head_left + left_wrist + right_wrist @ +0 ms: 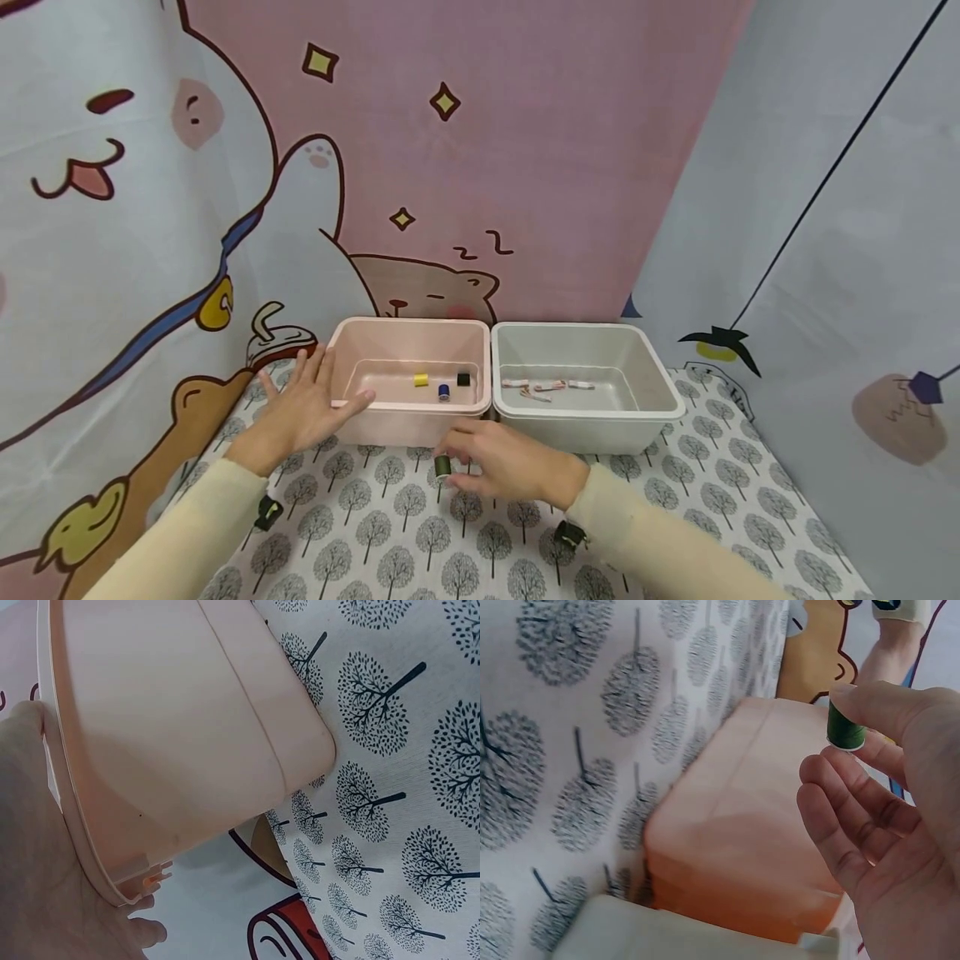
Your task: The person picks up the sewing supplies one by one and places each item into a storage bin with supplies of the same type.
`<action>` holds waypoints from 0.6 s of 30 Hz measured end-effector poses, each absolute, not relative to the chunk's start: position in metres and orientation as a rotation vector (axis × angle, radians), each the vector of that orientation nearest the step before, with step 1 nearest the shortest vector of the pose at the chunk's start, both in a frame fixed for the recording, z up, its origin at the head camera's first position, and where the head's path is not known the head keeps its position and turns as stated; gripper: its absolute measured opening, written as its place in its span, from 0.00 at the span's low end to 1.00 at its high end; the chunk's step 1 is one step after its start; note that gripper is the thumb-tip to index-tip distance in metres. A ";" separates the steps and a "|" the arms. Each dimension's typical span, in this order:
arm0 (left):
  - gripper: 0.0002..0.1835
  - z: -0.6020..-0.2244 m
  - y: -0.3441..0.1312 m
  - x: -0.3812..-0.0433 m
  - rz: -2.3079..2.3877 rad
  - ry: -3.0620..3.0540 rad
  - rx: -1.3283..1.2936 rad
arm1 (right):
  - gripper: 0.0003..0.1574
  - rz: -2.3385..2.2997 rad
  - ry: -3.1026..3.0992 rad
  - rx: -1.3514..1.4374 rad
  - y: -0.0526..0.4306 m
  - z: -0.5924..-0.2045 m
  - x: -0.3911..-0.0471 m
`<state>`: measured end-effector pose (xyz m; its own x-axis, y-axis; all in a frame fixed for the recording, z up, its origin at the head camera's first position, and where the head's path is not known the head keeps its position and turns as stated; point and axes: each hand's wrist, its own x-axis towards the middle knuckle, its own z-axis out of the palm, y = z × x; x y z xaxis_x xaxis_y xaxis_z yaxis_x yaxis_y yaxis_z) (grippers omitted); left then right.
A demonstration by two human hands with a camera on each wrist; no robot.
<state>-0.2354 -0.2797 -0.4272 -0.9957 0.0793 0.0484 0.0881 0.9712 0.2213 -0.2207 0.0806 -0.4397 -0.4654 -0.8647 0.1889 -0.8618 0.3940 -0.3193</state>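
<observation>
Between thumb and forefinger, my right hand pinches a small spool of dark green thread, held in front of the pink bin. My left hand rests on the left end of the pink bin, fingers straight along its rim and thumb over the front edge. Inside that bin lie a yellow spool, a blue spool and a black spool. In the left wrist view, the left palm lies against the rim.
Beside the pink bin on the right stands a white bin with several small wrapped pieces in it. A cloth printed with grey trees covers the table. Behind the bins hangs a cartoon-printed curtain.
</observation>
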 end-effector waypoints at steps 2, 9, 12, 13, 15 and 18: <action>0.70 -0.428 -0.280 -0.235 -0.346 -3.077 -0.131 | 0.23 -0.582 2.627 -1.641 0.079 -0.433 -0.221; 0.70 -0.428 -0.280 -0.236 -0.346 -3.073 -0.124 | 0.24 -0.594 2.646 -1.678 0.076 -0.413 -0.226; 0.69 -0.427 -0.281 -0.236 -0.347 -3.075 -0.128 | 0.25 -0.599 2.653 -1.643 0.075 -0.408 -0.228; 0.69 -0.428 -0.281 -0.236 -0.350 -3.075 -0.130 | 0.26 -0.593 2.659 -1.630 0.075 -0.406 -0.229; 0.69 -0.428 -0.281 -0.236 -0.354 -3.075 -0.133 | 0.26 -0.583 2.674 -1.619 0.075 -0.404 -0.231; 0.69 -0.428 -0.281 -0.235 -0.356 -3.073 -0.135 | 0.26 -0.570 2.702 -1.607 0.074 -0.401 -0.234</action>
